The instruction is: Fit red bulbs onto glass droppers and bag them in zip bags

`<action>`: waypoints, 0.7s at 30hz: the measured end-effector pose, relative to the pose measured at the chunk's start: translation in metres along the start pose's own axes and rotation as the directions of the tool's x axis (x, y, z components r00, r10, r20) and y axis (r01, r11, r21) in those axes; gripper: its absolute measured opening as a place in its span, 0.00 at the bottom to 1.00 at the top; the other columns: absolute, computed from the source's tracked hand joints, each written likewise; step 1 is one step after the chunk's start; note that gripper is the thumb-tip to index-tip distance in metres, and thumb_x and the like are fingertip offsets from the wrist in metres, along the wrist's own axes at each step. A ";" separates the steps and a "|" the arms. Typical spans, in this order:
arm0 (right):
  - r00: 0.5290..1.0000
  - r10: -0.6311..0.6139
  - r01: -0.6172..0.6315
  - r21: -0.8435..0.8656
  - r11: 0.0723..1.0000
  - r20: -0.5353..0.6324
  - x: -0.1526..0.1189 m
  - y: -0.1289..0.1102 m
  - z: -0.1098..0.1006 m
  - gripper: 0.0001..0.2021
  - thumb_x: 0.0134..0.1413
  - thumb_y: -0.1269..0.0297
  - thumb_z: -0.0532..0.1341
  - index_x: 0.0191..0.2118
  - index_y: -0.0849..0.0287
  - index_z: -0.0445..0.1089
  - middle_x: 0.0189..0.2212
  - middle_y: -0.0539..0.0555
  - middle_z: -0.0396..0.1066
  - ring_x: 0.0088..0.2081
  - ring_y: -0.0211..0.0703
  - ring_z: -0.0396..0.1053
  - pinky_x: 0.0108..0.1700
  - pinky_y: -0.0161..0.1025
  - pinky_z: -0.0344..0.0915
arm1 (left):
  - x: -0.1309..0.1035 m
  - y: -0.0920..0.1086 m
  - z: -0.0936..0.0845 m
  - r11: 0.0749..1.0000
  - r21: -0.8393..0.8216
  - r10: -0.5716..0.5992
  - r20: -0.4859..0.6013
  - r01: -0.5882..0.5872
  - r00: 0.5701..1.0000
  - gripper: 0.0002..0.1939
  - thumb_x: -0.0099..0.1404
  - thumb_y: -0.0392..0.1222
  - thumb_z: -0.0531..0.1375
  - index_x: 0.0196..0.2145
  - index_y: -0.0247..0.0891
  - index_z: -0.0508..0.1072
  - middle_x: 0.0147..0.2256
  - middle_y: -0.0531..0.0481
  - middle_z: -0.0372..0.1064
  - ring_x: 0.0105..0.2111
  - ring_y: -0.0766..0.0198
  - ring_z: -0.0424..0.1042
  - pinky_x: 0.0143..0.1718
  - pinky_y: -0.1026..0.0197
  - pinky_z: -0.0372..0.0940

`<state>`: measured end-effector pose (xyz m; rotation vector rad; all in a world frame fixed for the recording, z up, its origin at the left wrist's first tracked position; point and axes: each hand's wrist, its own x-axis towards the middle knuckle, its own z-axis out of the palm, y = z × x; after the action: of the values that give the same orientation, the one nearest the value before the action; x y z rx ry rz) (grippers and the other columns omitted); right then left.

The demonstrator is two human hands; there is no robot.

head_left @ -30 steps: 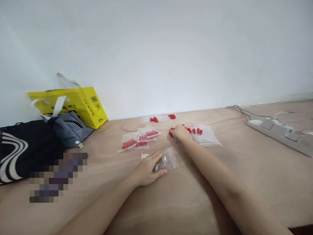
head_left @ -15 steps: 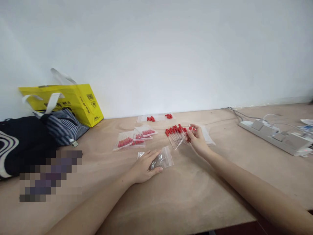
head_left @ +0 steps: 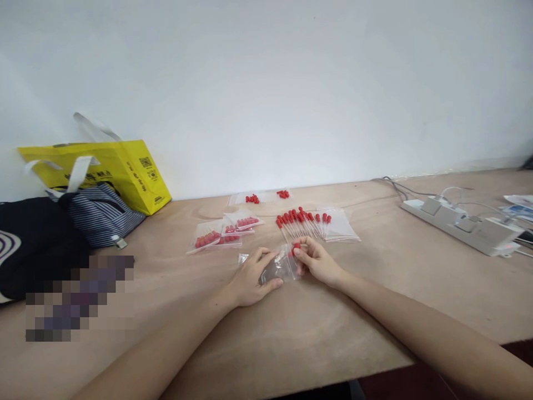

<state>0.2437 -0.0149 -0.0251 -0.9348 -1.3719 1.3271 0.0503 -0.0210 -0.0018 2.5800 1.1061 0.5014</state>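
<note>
My left hand rests on the table with its fingers and thumb around a clear zip bag. At the bag's right end, my right hand pinches a red-topped dropper; its lower part is hard to make out against the bag. Several more droppers with red bulbs lie fanned out just behind the hands. Beside them on the right is a stack of flat clear bags. To the left lie filled bags with red bulbs inside.
Loose red bulbs lie on clear plastic near the wall. A yellow bag, a striped pouch and a black bag stand at the left. A white power strip with cables lies at the right.
My right hand has moved from the fanned droppers toward me and left, to the zip bag, with a dropper in it. My left hand stays at the bag. The view has shifted slightly.
</note>
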 end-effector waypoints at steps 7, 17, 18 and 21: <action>0.994 0.083 -0.072 -0.142 0.987 0.076 0.002 0.000 -0.011 0.17 0.42 0.54 0.60 0.32 0.57 0.53 0.17 0.39 0.61 0.09 0.25 0.50 0.10 0.26 0.44 | -0.003 -0.003 -0.008 0.998 -0.056 -0.004 0.025 0.006 1.000 0.27 0.58 0.50 0.54 0.53 0.40 0.56 0.43 0.46 0.63 0.42 0.60 0.64 0.44 0.56 0.61; 0.990 0.112 -0.127 -0.206 0.970 -0.085 0.007 0.007 -0.006 0.17 0.36 0.54 0.63 0.26 0.59 0.58 0.16 0.43 0.61 0.11 0.26 0.50 0.10 0.26 0.49 | -0.021 -0.017 -0.024 0.996 0.035 0.070 0.240 -0.081 0.968 0.24 0.63 0.50 0.48 0.55 0.44 0.53 0.57 0.48 0.51 0.57 0.58 0.49 0.58 0.46 0.40; 0.986 0.110 -0.135 -0.213 0.968 -0.125 0.008 0.008 -0.005 0.16 0.35 0.53 0.64 0.25 0.59 0.59 0.16 0.43 0.61 0.11 0.26 0.51 0.10 0.27 0.50 | -0.020 -0.017 -0.023 0.996 0.052 0.052 0.229 -0.066 0.972 0.25 0.62 0.51 0.48 0.55 0.43 0.54 0.57 0.47 0.49 0.57 0.57 0.48 0.57 0.46 0.41; 0.991 0.079 -0.107 -0.294 0.950 -0.108 0.007 0.011 -0.003 0.14 0.37 0.54 0.64 0.22 0.61 0.64 0.17 0.46 0.62 0.15 0.30 0.56 0.16 0.29 0.56 | -0.020 -0.016 -0.021 0.996 0.080 0.022 0.201 -0.039 0.979 0.25 0.62 0.53 0.48 0.55 0.43 0.54 0.58 0.47 0.48 0.57 0.55 0.47 0.56 0.47 0.46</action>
<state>0.2438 -0.0059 -0.0353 -1.2640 -1.4958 1.1452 0.0186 -0.0221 0.0064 2.6525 1.0403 0.2004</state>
